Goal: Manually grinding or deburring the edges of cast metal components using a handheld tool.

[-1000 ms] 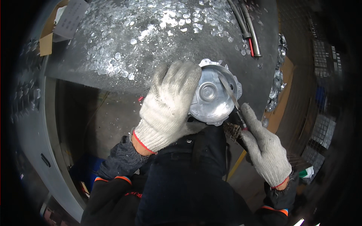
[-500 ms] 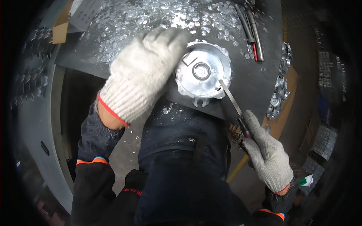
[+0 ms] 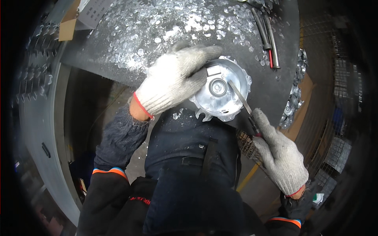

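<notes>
A round, shallow cast metal housing point(image 3: 230, 94) with a notched rim and a raised ring at its centre lies at the table's near edge. My left hand point(image 3: 179, 74), in a white knit glove, grips its upper left rim, thumb toward the inside and fingers stretched over the far side. My right hand point(image 3: 281, 157), gloved too, is closed round the dark and red handle of a narrow-bladed scraper or file point(image 3: 241, 96); its exact kind is unclear. The blade reaches over the rim into the housing, its tip close to the central ring.
Small shiny metal flakes point(image 3: 157, 33) cover much of the dark table point(image 3: 271, 90). Two rod-like tools point(image 3: 267, 39), one red-tipped, lie at the far right. An open cardboard box point(image 3: 88, 17) stands far left. Metal castings point(image 3: 293, 98) are piled beyond the right edge.
The housing has turned and shifted slightly right. My left hand has moved right along with it, its thumb now at the rim. The blade tip has moved from near the rim toward the centre.
</notes>
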Demonstrator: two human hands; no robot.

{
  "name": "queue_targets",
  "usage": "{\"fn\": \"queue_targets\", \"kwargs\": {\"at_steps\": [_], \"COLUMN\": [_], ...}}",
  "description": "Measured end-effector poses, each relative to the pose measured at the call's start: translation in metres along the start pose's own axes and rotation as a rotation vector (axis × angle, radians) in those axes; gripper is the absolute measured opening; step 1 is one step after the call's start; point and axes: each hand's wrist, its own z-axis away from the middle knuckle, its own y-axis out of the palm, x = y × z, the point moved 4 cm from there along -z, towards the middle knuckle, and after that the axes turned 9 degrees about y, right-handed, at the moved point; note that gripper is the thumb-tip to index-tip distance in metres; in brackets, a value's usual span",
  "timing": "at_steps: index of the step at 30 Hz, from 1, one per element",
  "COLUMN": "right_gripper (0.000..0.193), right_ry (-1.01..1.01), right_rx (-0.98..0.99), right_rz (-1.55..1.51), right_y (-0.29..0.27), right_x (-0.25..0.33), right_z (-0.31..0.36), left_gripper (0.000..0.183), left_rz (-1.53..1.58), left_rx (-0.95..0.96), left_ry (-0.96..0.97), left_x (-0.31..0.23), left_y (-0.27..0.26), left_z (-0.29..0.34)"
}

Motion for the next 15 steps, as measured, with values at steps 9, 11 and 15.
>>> {"fn": "queue_targets", "kwargs": {"at_steps": [9,11,15], "right_gripper": [0.064,0.064,0.063], "right_ry": [0.059,0.048,-0.042], "right_rx": [0.061,0.065,0.040], "right_rz": [0.062,0.026,-0.028], "right_y": [0.003,0.002,0.008], "right_x": [0.006,0.006,0.001], "right_z": [-0.013,-0.015,-0.018], "left_gripper": [0.049,0.048,0.047], "left_rz": [-0.053,-0.059,-0.043], "left_rx": [-0.003,-0.013,0.007], "left_ry": [0.053,0.069,0.074], "left_x": [0.005,0.004,0.004], "left_y": [0.008,0.008,0.006], "left_z": [0.002,0.001,-0.001]}}
